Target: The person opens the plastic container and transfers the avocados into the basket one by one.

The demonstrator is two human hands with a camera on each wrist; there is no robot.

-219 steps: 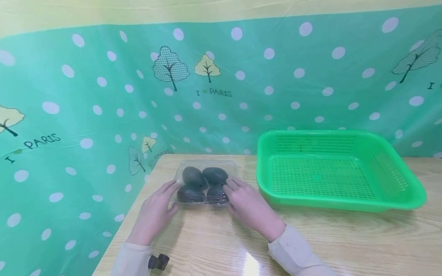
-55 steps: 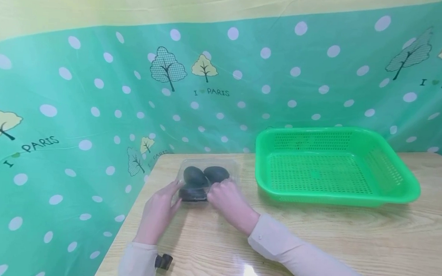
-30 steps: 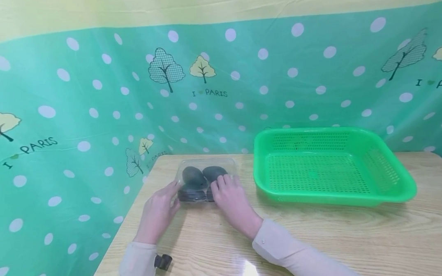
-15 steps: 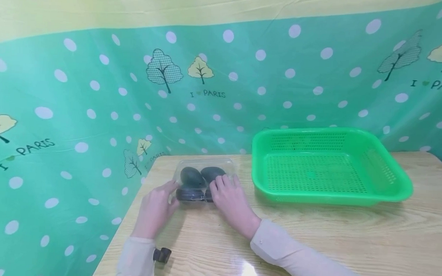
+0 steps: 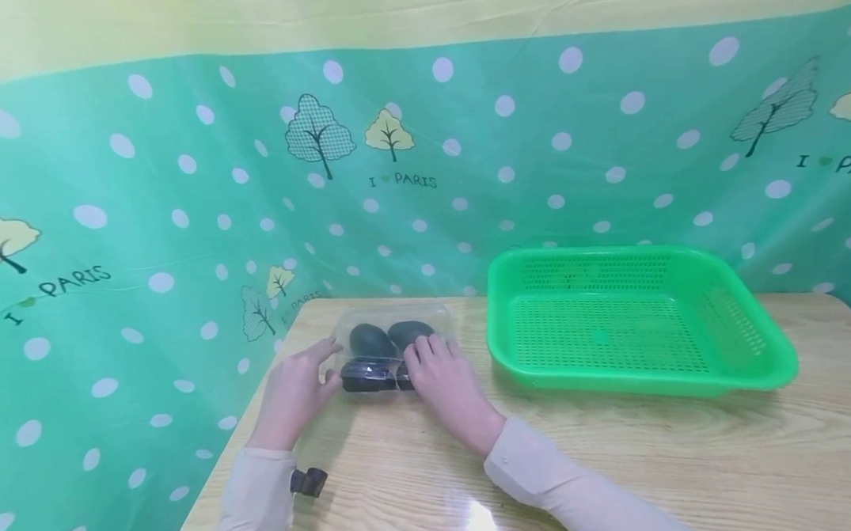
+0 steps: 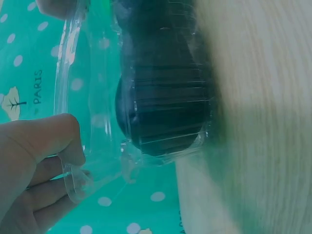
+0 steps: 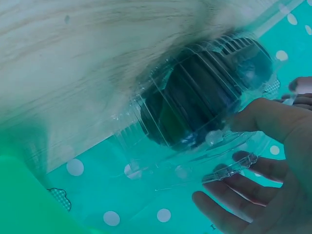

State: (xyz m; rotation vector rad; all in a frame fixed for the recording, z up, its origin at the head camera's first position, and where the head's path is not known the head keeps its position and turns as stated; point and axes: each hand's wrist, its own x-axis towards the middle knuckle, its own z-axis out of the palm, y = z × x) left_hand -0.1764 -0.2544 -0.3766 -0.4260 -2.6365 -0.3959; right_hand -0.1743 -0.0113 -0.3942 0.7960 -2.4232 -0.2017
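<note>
A clear plastic clamshell box [image 5: 395, 312] stands at the back left of the table, with several dark green, egg-shaped fruits that look like avocados [image 5: 371, 340] inside. My left hand [image 5: 294, 393] grips the box's left edge; in the left wrist view the left thumb and fingers [image 6: 48, 146] pinch a corner of the clear rim [image 6: 78, 183]. My right hand [image 5: 449, 381] lies over the front right part and hides some fruit. In the right wrist view the right thumb [image 7: 253, 114] and fingers hold the rim [image 7: 231, 168], which stands a little apart from the lower tray.
A green perforated plastic basket [image 5: 606, 376] stands on the wooden table [image 5: 638, 465] to the right of the box. A small black object [image 5: 309, 482] shows beside the left cuff. A dotted green curtain [image 5: 186, 184] hangs along the left and back edges.
My right hand has moved from the box's right side to the front right part. In the last half second my left thumb and fingers have spread wider at the left edge.
</note>
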